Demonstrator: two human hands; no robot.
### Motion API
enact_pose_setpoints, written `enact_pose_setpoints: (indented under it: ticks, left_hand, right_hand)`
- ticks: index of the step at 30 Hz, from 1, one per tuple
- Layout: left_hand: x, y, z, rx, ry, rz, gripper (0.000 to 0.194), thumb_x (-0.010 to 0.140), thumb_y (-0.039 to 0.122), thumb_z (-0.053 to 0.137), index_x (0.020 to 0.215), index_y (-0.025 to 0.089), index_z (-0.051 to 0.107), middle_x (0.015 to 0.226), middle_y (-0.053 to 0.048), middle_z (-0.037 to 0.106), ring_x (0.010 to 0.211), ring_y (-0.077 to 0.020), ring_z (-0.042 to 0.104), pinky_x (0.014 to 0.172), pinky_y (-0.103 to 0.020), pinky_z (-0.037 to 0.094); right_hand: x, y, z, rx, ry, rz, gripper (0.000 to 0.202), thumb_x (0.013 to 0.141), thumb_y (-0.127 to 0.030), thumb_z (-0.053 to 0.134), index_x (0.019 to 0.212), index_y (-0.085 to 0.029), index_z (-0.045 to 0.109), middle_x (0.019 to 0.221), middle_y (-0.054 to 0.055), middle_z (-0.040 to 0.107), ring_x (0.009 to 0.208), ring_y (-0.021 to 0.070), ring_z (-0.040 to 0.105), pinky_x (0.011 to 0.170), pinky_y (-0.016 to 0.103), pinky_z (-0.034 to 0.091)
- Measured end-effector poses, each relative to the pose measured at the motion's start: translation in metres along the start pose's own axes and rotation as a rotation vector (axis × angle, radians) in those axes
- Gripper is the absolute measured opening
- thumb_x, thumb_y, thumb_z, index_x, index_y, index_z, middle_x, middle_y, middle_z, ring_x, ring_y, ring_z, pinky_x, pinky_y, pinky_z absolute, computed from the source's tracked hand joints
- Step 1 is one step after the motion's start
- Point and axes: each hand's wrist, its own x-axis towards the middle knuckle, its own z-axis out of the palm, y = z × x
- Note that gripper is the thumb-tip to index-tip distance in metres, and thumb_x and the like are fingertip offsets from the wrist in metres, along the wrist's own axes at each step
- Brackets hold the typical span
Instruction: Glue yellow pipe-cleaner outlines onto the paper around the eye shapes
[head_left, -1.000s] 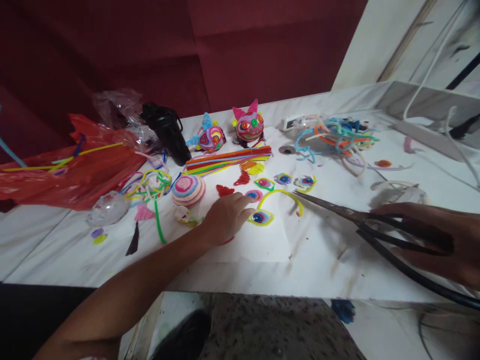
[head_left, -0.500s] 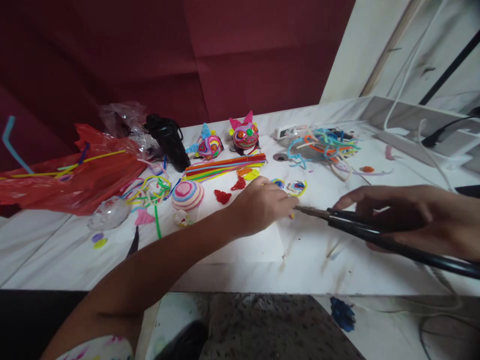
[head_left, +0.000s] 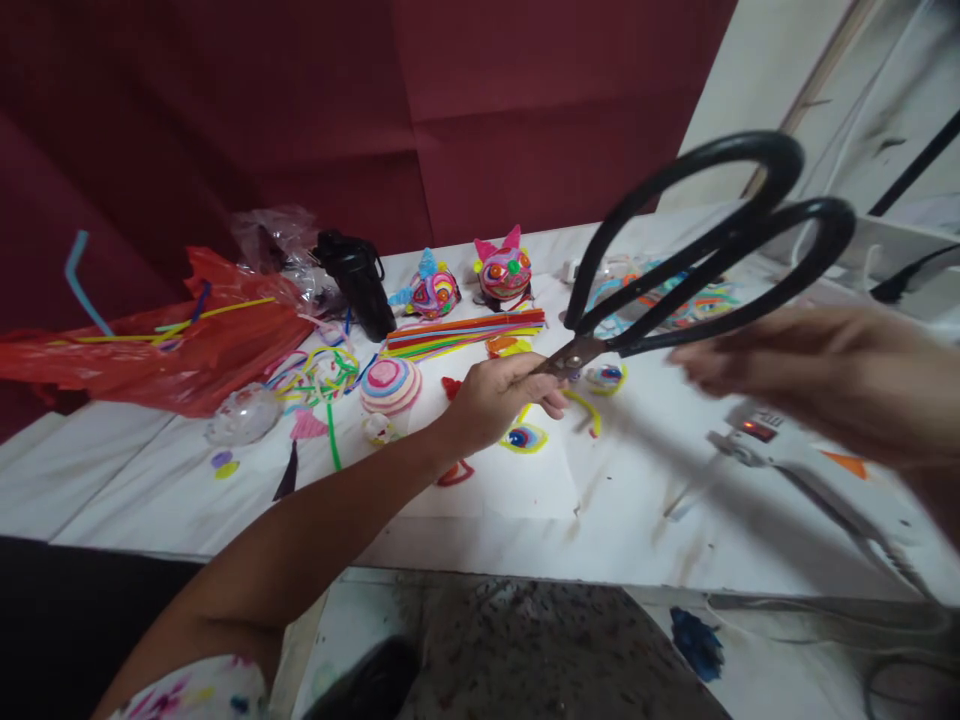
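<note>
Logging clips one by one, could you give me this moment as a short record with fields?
Left hand: grips scissors by the blade end
Scissors: handles raised toward the right
Right hand: blurred, beside the scissors; contact unclear
Near left hand: yellow-edged eye piece on white paper
Beyond: coloured stems, pink-eared figure, black bottle
Left side: red bag
Right side: white tool, red display lit

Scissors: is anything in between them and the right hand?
Nothing visible: the right hand is close by the handle end of the scissors, too blurred to tell if they touch. The left hand holds the blade end.
</note>
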Motion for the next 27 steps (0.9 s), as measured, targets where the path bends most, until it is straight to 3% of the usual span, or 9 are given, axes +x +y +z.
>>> enact_pose_setpoints:
  ticks: [3,6,8,11,12,15,17,21,27]
  left_hand:
    - [0.003,-0.003,0.010,-0.187,-0.079,-0.033,0.018,0.089,0.028,0.057,0.081,0.013,0.061,0.072,-0.004,0.069,0.065,-0.0135,0.067,0.067,-0.025,0.052]
    - [0.006,-0.002,0.012,-0.196,-0.138,-0.062,0.019,0.090,0.030,0.056,0.082,0.014,0.059,0.074,-0.005,0.069,0.068,-0.0144,0.068,0.070,-0.027,0.052]
    - [0.004,0.000,0.005,-0.055,-0.051,-0.069,0.017,0.093,0.029,0.052,0.088,0.015,0.058,0.081,-0.005,0.069,0.077,-0.0159,0.068,0.075,-0.029,0.052]
    - [-0.015,0.001,-0.005,0.366,0.245,-0.022,0.013,0.093,0.027,0.050,0.095,0.017,0.059,0.096,-0.005,0.068,0.094,-0.0184,0.065,0.085,-0.033,0.050]
    - [-0.024,-0.001,-0.006,0.525,0.262,0.006,0.011,0.092,0.025,0.051,0.093,0.017,0.059,0.097,-0.005,0.068,0.096,-0.0198,0.064,0.088,-0.035,0.050]
    - [-0.055,-0.013,0.004,0.821,-0.010,0.125,0.018,0.094,0.028,0.050,0.099,0.015,0.063,0.104,-0.009,0.068,0.101,-0.0219,0.063,0.091,-0.037,0.051]
    - [-0.069,-0.024,0.017,0.976,-0.078,0.203,0.034,0.090,0.038,0.060,0.110,0.010,0.061,0.116,-0.015,0.065,0.112,-0.0255,0.060,0.100,-0.040,0.048]
    - [-0.077,-0.040,0.034,1.195,-0.112,0.236,0.065,0.078,0.054,0.070,0.118,0.005,0.059,0.125,-0.019,0.061,0.122,-0.0310,0.055,0.109,-0.041,0.042]
    - [-0.081,-0.044,0.037,1.284,-0.141,0.220,0.075,0.079,0.064,0.063,0.123,0.003,0.057,0.135,-0.020,0.056,0.129,-0.0315,0.049,0.112,-0.040,0.038]
  right_hand:
    - [0.001,0.001,0.049,0.249,-0.187,0.027,0.031,0.058,-0.043,0.085,0.077,-0.023,0.072,0.079,0.003,0.069,0.062,0.0126,0.055,0.052,0.027,0.045]
    - [0.009,-0.004,0.074,0.414,-0.200,-0.023,0.024,0.064,-0.038,0.083,0.068,-0.022,0.066,0.065,-0.003,0.060,0.056,0.0095,0.051,0.047,0.023,0.040]
    - [0.018,-0.004,0.076,0.374,-0.199,-0.079,0.021,0.069,-0.036,0.081,0.066,-0.021,0.067,0.063,-0.003,0.059,0.056,0.0088,0.051,0.049,0.022,0.041]
    - [0.032,0.005,0.070,0.287,-0.149,-0.117,0.018,0.070,-0.035,0.080,0.069,-0.020,0.070,0.063,-0.002,0.060,0.057,0.0092,0.053,0.051,0.022,0.044]
    - [0.035,0.011,0.068,0.278,-0.122,-0.095,0.019,0.069,-0.036,0.081,0.069,-0.020,0.071,0.063,-0.002,0.061,0.057,0.0096,0.053,0.051,0.022,0.044]
    - [0.044,0.027,0.066,0.277,-0.063,0.015,0.025,0.062,-0.035,0.086,0.075,-0.018,0.074,0.068,0.002,0.066,0.057,0.0113,0.056,0.050,0.024,0.047]
    - [0.048,0.037,0.068,0.287,-0.051,0.065,0.026,0.060,-0.034,0.087,0.077,-0.018,0.075,0.071,0.003,0.067,0.058,0.0116,0.057,0.050,0.024,0.048]
    - [0.055,0.050,0.072,0.297,-0.071,0.091,0.023,0.061,-0.034,0.087,0.070,-0.018,0.072,0.061,0.000,0.063,0.052,0.0099,0.055,0.047,0.022,0.047]
    - [0.065,0.050,0.078,0.356,0.001,0.109,0.023,0.059,-0.033,0.088,0.065,-0.019,0.071,0.062,0.000,0.063,0.051,0.0098,0.054,0.046,0.023,0.048]
